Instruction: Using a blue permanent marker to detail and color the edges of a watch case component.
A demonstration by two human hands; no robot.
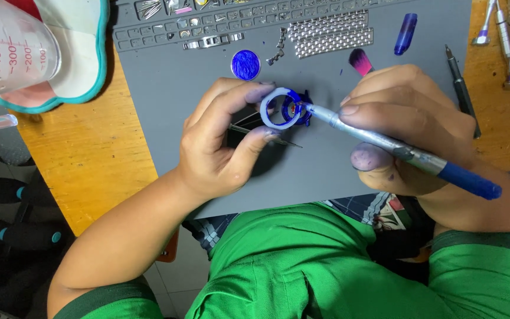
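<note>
My left hand (222, 139) pinches a small ring-shaped part (281, 108), pale with blue paint on it, between thumb and fingers above the grey work mat (172, 94). A thin metal needle or tweezer (267, 134) lies under that hand's fingers. My right hand (405, 127) grips a silver-and-blue brush pen (396, 147) like a pencil, its tip touching the inside of the ring. Both thumbs carry blue stains.
On the mat lie a round blue-painted disc (245, 64), a metal watch band (330, 34), a blue cap (405, 33), a pink-tipped brush (360, 61) and a black pen (460, 88). A measuring cup (7, 47) stands at far left; screwdrivers (506, 41) at right.
</note>
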